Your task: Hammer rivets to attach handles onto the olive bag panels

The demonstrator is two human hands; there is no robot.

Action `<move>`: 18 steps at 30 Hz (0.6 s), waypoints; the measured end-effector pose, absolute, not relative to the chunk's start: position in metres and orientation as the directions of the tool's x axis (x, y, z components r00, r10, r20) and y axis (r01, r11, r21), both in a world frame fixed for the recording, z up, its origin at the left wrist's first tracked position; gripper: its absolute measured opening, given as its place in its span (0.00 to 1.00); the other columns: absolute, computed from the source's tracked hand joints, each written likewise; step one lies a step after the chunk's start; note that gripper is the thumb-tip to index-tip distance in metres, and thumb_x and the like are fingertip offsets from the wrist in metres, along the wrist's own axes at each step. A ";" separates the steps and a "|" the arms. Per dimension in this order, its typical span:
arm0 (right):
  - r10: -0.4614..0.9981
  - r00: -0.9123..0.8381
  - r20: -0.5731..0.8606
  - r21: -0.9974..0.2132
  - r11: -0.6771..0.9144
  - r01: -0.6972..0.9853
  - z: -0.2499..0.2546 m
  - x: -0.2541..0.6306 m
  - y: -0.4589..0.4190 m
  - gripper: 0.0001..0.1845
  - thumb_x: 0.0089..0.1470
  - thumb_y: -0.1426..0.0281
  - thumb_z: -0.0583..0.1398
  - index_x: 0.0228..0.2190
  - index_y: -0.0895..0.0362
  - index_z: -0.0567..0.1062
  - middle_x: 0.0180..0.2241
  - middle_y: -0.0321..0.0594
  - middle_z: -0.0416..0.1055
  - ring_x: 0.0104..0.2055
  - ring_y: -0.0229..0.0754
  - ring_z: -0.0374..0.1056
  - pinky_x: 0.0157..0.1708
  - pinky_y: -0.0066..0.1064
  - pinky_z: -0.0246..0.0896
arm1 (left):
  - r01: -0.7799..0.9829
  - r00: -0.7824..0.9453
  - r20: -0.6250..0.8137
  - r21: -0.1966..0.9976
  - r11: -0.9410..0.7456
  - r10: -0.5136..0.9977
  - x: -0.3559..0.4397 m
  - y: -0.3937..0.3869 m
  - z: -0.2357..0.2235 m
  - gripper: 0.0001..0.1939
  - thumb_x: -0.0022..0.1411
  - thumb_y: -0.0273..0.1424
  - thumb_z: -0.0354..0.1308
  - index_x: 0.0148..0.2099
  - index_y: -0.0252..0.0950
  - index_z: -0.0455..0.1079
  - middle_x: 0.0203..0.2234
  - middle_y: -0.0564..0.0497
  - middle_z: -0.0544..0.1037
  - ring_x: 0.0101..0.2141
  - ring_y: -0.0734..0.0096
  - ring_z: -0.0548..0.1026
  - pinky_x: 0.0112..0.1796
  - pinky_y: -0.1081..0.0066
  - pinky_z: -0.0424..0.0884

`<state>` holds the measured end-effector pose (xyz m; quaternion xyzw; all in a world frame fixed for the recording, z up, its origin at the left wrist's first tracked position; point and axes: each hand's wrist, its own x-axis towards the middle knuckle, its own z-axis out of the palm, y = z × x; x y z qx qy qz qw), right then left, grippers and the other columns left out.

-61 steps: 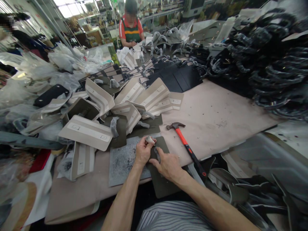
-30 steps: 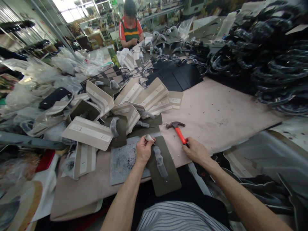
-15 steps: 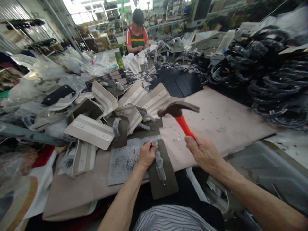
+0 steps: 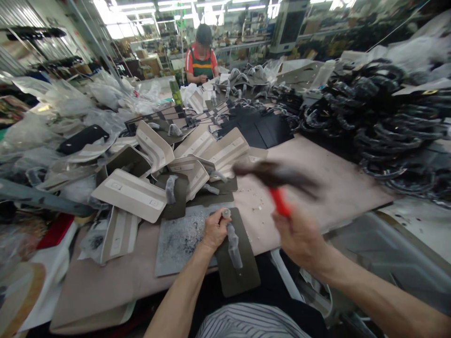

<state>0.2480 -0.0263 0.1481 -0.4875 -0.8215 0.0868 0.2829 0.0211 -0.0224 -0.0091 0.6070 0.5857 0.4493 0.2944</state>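
Pale panels (image 4: 128, 195): heaped on the left and middle of the table (image 4: 334, 176), overlapping at mixed tilts.
Slab (image 4: 176, 246): gray, flat near the table's edge, speckled with dark bits, left of the green panel (image 4: 247, 253).
Left hand (image 4: 214, 231): at the end of a forearm slanting away and rightward; thumb and fingers pinched narrow around the tool (image 4: 226, 213).
Tool: short, round top facing up, at the green panel's far left corner; lower end hidden.
Green panel: flat, its near part jutting past the edge, a wrapped handle (image 4: 234, 246) on top.
Hammer (image 4: 271, 174): raised, blurred, its dark head apart from the tool, farther off and right.
Right hand (image 4: 303, 237): lifted, blurred, fist around the red grip, forearm slanting in from near right.
Black handles (image 4: 394, 124): piled far right, clear-wrapped.
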 end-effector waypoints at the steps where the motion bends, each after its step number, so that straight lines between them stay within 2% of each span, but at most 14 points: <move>1: 0.873 -0.426 0.236 -0.384 0.487 0.785 0.135 0.249 -0.027 0.15 0.64 0.63 0.47 0.28 0.55 0.65 0.17 0.35 0.62 0.18 0.37 0.56 0.21 0.31 0.40 | 0.449 -0.090 0.198 0.883 -0.138 0.976 0.021 -0.023 -0.008 0.08 0.60 0.28 0.56 0.41 0.38 0.74 0.32 0.51 0.80 0.35 0.68 0.78 0.39 0.69 0.73; 3: 0.887 -0.457 -0.066 -0.317 0.416 0.853 0.115 0.253 -0.026 0.15 0.63 0.60 0.49 0.29 0.54 0.66 0.18 0.36 0.63 0.17 0.36 0.55 0.22 0.32 0.37 | 0.442 -0.081 0.198 0.885 -0.143 0.977 0.022 -0.023 -0.007 0.08 0.60 0.28 0.56 0.41 0.39 0.75 0.31 0.51 0.80 0.33 0.68 0.77 0.38 0.70 0.72; 4: 0.888 -0.432 -0.156 -0.292 0.376 0.879 0.109 0.256 -0.023 0.14 0.63 0.59 0.50 0.31 0.54 0.67 0.18 0.36 0.64 0.18 0.37 0.55 0.22 0.32 0.36 | 0.433 -0.082 0.202 0.889 -0.148 0.976 0.022 -0.023 -0.006 0.09 0.60 0.28 0.56 0.41 0.39 0.75 0.31 0.51 0.80 0.33 0.68 0.77 0.38 0.70 0.72; 7: 0.915 -0.332 -0.229 -0.333 0.246 0.910 0.092 0.270 -0.012 0.15 0.63 0.56 0.50 0.32 0.53 0.67 0.20 0.37 0.66 0.21 0.39 0.59 0.24 0.32 0.39 | 0.402 -0.095 0.204 0.903 -0.150 0.974 0.023 -0.024 -0.002 0.08 0.59 0.28 0.56 0.41 0.39 0.75 0.33 0.51 0.80 0.35 0.67 0.78 0.39 0.69 0.72; 9: 0.916 -0.300 -0.268 -0.430 0.165 0.888 0.074 0.279 -0.005 0.17 0.65 0.57 0.46 0.31 0.53 0.66 0.21 0.37 0.67 0.23 0.40 0.62 0.25 0.31 0.46 | 0.394 -0.096 0.193 0.908 -0.141 0.977 0.023 -0.024 0.000 0.07 0.59 0.28 0.56 0.39 0.38 0.75 0.32 0.51 0.80 0.35 0.67 0.77 0.40 0.70 0.72; 11: 0.919 -0.265 -0.293 -0.474 0.101 0.875 0.050 0.285 0.002 0.19 0.66 0.59 0.44 0.29 0.53 0.66 0.24 0.39 0.69 0.27 0.43 0.66 0.28 0.32 0.53 | 0.387 -0.091 0.185 0.912 -0.136 0.979 0.023 -0.024 0.003 0.07 0.58 0.27 0.56 0.38 0.38 0.75 0.31 0.51 0.80 0.35 0.67 0.77 0.39 0.70 0.72; 13: 0.951 -0.204 -0.232 -0.410 0.095 0.907 0.027 0.284 0.007 0.18 0.65 0.61 0.45 0.32 0.54 0.69 0.28 0.44 0.72 0.31 0.47 0.69 0.32 0.35 0.59 | 0.377 -0.101 0.187 0.916 -0.137 0.977 0.023 -0.025 0.006 0.07 0.58 0.27 0.56 0.37 0.37 0.75 0.30 0.51 0.80 0.33 0.66 0.77 0.37 0.70 0.72; 15: 0.983 -0.173 -0.055 -0.332 0.146 0.932 0.015 0.273 0.008 0.15 0.62 0.63 0.49 0.40 0.55 0.72 0.38 0.51 0.73 0.39 0.53 0.71 0.38 0.41 0.63 | 0.372 -0.121 0.186 0.919 -0.129 0.975 0.024 -0.025 0.007 0.07 0.59 0.29 0.56 0.36 0.37 0.76 0.28 0.51 0.79 0.31 0.66 0.77 0.34 0.70 0.73; 16: 0.984 -0.175 0.037 -0.325 0.178 0.929 0.014 0.264 0.005 0.16 0.60 0.63 0.51 0.44 0.56 0.72 0.43 0.53 0.73 0.43 0.55 0.70 0.41 0.44 0.64 | 0.373 -0.133 0.185 0.920 -0.123 0.974 0.024 -0.025 0.006 0.08 0.58 0.30 0.56 0.36 0.37 0.77 0.27 0.51 0.79 0.30 0.65 0.77 0.34 0.70 0.73; 18: 0.964 -0.221 0.150 -0.400 0.264 0.878 0.022 0.239 -0.008 0.19 0.59 0.62 0.55 0.51 0.53 0.70 0.48 0.53 0.71 0.47 0.55 0.70 0.46 0.45 0.65 | 0.348 -0.163 0.179 0.931 -0.114 0.970 0.026 -0.023 0.002 0.09 0.58 0.34 0.57 0.35 0.37 0.78 0.26 0.49 0.80 0.30 0.63 0.78 0.34 0.69 0.74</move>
